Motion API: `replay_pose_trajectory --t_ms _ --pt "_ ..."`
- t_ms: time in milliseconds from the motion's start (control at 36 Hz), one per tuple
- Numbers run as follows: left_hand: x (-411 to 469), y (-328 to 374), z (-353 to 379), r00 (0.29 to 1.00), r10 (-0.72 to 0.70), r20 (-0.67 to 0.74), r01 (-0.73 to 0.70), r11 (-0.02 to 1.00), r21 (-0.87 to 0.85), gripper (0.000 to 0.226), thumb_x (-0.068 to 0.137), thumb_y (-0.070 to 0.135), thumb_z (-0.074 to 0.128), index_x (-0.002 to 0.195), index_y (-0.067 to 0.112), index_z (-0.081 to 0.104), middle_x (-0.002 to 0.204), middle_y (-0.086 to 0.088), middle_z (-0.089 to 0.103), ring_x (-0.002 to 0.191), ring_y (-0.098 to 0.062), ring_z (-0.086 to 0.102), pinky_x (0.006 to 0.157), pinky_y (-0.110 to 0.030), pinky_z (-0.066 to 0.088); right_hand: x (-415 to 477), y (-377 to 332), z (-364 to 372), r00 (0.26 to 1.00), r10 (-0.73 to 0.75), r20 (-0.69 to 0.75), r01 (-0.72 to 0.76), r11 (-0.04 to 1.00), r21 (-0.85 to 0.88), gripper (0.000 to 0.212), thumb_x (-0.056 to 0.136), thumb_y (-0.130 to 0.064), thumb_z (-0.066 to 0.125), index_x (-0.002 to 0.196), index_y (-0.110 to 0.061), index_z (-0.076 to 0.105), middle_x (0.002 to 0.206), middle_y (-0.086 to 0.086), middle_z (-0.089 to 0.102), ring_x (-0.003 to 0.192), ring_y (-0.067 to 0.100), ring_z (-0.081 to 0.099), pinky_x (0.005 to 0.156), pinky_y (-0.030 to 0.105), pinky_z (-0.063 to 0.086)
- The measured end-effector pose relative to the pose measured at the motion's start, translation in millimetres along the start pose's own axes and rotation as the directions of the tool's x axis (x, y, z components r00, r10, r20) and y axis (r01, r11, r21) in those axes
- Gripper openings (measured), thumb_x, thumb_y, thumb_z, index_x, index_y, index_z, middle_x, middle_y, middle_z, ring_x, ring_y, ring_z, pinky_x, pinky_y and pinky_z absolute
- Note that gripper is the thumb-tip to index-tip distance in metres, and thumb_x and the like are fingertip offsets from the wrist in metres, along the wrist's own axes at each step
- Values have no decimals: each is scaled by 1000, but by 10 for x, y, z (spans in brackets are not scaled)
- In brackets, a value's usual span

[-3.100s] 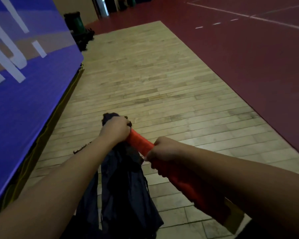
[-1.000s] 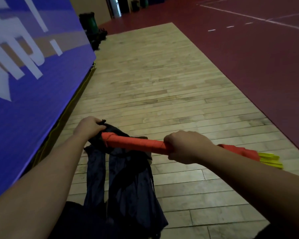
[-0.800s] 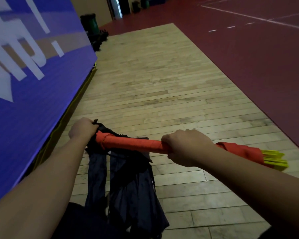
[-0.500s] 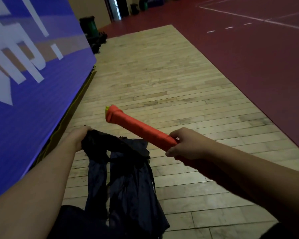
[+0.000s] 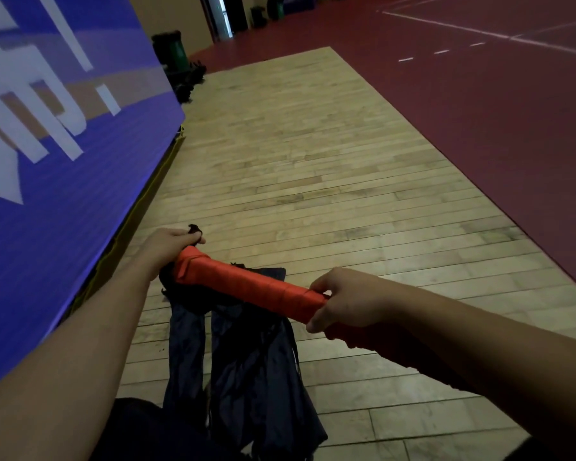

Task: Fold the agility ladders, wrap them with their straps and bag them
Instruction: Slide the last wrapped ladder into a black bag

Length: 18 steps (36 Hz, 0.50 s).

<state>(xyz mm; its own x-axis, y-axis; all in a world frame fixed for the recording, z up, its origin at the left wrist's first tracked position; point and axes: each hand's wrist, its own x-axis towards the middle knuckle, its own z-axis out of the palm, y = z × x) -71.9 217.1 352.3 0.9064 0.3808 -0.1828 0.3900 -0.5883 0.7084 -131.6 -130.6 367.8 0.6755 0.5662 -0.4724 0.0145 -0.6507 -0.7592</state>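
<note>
The right hand (image 5: pixel 350 299) wraps its fingers around the orange strap-wrapped ladder bundle (image 5: pixel 250 286), holding it nearly level above the wooden floor (image 5: pixel 313 181). The bundle's far end sits at the mouth of the dark bag (image 5: pixel 246 361), which the left hand (image 5: pixel 170 244) pinches at its top edge while the rest hangs down.

The wrapped ladder bundle (image 5: pixel 250 286) runs between the hands, its far end against the left hand (image 5: pixel 167 247), which grips the top edge of the bag (image 5: pixel 253 361), its near part gripped in the right hand (image 5: pixel 353 299). The bag hangs below the left hand and under the bundle, whose tip seems to sit at the bag's mouth. A panel (image 5: pixel 64 178) stands left of the left hand, plank floor (image 5: pixel 313 181) lies ahead of both hands, and bins (image 5: pixel 173 49) stand far ahead.
</note>
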Motion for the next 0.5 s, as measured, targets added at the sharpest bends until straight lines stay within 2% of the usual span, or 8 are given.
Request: replay_pose_trajectory --t_ms 56,111,139,194,278,389,444,500 --pt "-8 35 2 996 83 15 -84 966 245 20 93 40 66 95 26 79 106 -3 72 100 -18 61 82 -32 42 5 10 10 1000 6 5 -6 1000 3 44 87 -16 77 127 -11 61 92 12 70 71 22 69 62 34 61" --pt "-59 118 13 988 157 2 -142 883 447 27 94 44 63 102 23 79 110 -4 72 94 -15 56 76 -32 39 14 10 26 1000 13 6 -13 1000 13 42 87 -16 77 126 -10 61 87 12 69 70 23 68 65 37 61" --pt "-91 169 28 980 199 -2 -172 852 494 30 95 44 62 107 21 78 111 -5 71 92 -14 54 75 -32 38 18 10 36 1000 15 4 -15 1000 24 41 87 -16 77 125 -9 62 86 12 69 70 24 68 66 39 61" --pt "-159 269 60 954 298 6 -257 812 523 33 96 41 62 111 16 76 111 -6 71 92 -13 52 76 -31 38 29 1 53 1000 16 -3 -16 998 61 39 87 -17 77 123 -9 63 87 13 70 71 25 69 66 40 62" --pt "-224 348 60 916 401 28 -356 778 518 29 97 33 63 112 12 75 104 -7 70 92 -16 54 78 -32 38 48 -25 63 1000 21 -9 -20 992 126 34 87 -18 78 118 -9 66 85 13 70 63 23 66 58 34 58" --pt "-209 338 -33 866 500 16 -433 731 527 23 94 26 67 115 20 74 96 -3 62 97 -24 58 87 -44 48 65 -34 62 1000 15 9 -16 976 215 32 85 -20 80 113 -12 68 87 16 72 61 26 66 57 34 56" --pt "-214 321 -52 848 530 -20 -456 747 484 38 92 21 70 129 25 64 98 0 55 100 -21 54 94 -47 48 71 -39 63 1000 6 14 -9 964 267 32 85 -19 80 114 -11 69 85 13 71 59 22 66 56 32 55" --pt "-246 329 -27 850 523 -55 -448 774 447 58 91 13 70 144 24 50 113 -1 47 107 -17 47 104 -44 44 75 -44 73 1000 5 23 -12 950 312 32 85 -18 79 114 -10 69 84 12 71 57 19 67 56 31 54"
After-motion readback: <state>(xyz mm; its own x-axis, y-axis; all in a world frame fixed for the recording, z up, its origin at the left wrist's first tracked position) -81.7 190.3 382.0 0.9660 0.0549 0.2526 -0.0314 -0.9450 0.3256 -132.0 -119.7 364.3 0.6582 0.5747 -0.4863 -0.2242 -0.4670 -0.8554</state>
